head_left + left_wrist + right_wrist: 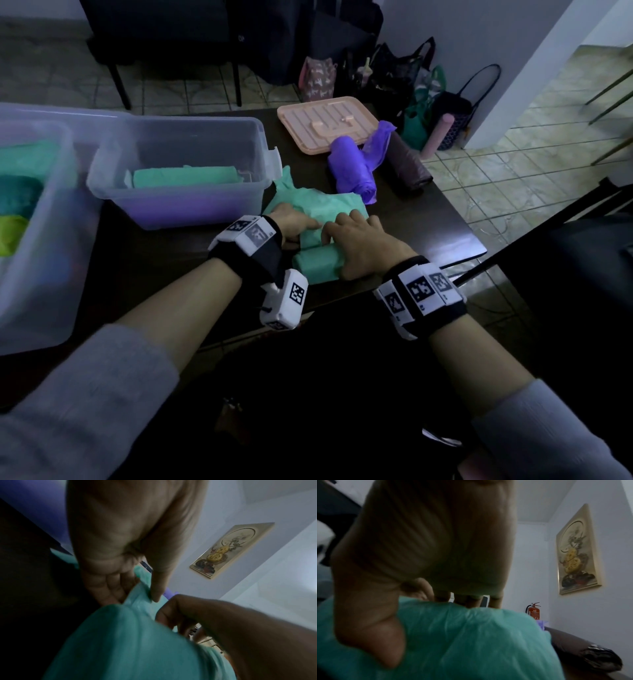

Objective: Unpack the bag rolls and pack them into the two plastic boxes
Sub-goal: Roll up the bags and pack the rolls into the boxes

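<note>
Both hands, left hand and right hand, are curling their fingers around the half-rolled teal plastic bag roll lying on the dark tabletop, just beside the clear plastic box.

The bag roll under the hands is mint green, like the roll in the clear plastic box. A violet roll and a dark brown roll lie on the dark desk. The lid is pale peach, the wristbands black and white with square code patterns
</note>
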